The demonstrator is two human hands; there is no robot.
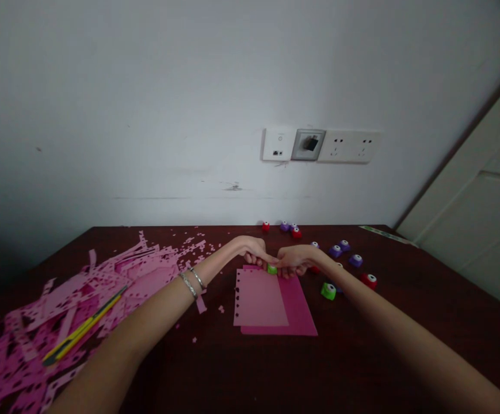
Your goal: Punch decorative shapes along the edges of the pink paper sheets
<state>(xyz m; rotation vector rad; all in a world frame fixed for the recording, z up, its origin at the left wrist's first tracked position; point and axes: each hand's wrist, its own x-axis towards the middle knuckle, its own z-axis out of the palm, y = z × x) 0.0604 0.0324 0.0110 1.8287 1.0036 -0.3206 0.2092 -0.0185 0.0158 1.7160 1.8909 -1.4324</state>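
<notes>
A small green paper punch (272, 268) sits at the far edge of a light pink sheet (260, 299). My left hand (253, 249) is closed, fingers curled, its thumb stretched to the punch's top. My right hand (293, 259) is also closed, with its thumb meeting the left one at the punch. A column of punched holes runs down the light sheet's left edge. Under it lies a darker pink sheet (301, 313), which sticks out to the right and at the near side. What the curled fingers touch beneath the punch is hidden.
Pink punched strips (64, 310) heap up on the left, with a yellow cutter knife (86, 326) on top. More punches lie to the right: a green one (328, 291), a red one (368, 280), several purple ones (355, 260). The wall with sockets (348, 146) borders the table's back.
</notes>
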